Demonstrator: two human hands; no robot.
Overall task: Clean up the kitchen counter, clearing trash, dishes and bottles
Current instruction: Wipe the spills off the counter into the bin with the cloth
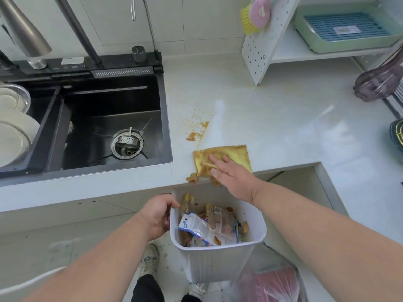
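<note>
My right hand (229, 173) presses flat on a yellow cloth (233, 154) at the front edge of the pale counter (272, 118). Orange-brown food mess (192, 178) is bunched under the cloth's left corner at the counter lip. A streak and crumbs of the same orange spill (197, 129) lie on the counter behind the cloth. My left hand (158, 214) grips the left rim of a white trash bin (218, 256), held just below the counter edge under the cloth. The bin holds plastic wrappers (196, 227) and food scraps.
A black sink (113, 118) with a steel strainer sits left of the spill; white plates (13, 131) are stacked at its far left. A white pegboard rack (263, 40), a purple whisk holder (379, 83) and a red plastic bag (274, 284) on the floor are to the right.
</note>
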